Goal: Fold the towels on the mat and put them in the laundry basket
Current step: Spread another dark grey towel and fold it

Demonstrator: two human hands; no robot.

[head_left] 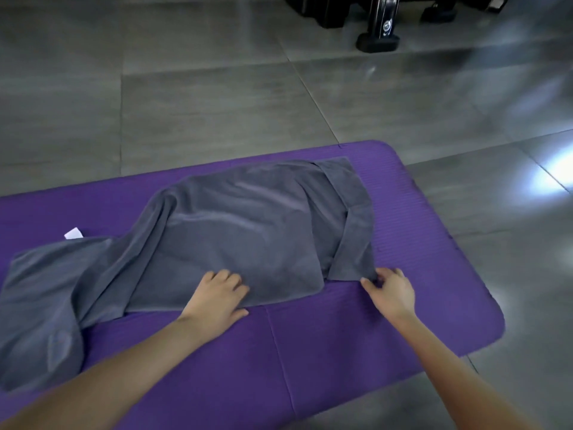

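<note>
Where the purple foam mat (pixel 387 330) lies nearest, left hand (pixel 217 297) presses the near edge of the grey terry towel (pixel 248 231), fingers relaxed and flat; right hand (pixel 392 290) pinches the towel's near right corner, fingers curled. Towel lies rumpled across mat, white tag (pixel 73 233) by its left part. Grey tiled floor (pixel 217 103) beyond; black equipment foot (pixel 377 41) farthest.

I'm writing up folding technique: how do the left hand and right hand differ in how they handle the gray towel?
The left hand rests on the towel with fingers spread, pressing its near edge; the right hand pinches a corner between thumb and fingers. The left hand sits mid-edge on the top layer; the right hand is at the near right corner. Both touch the same towel on the mat.
</note>
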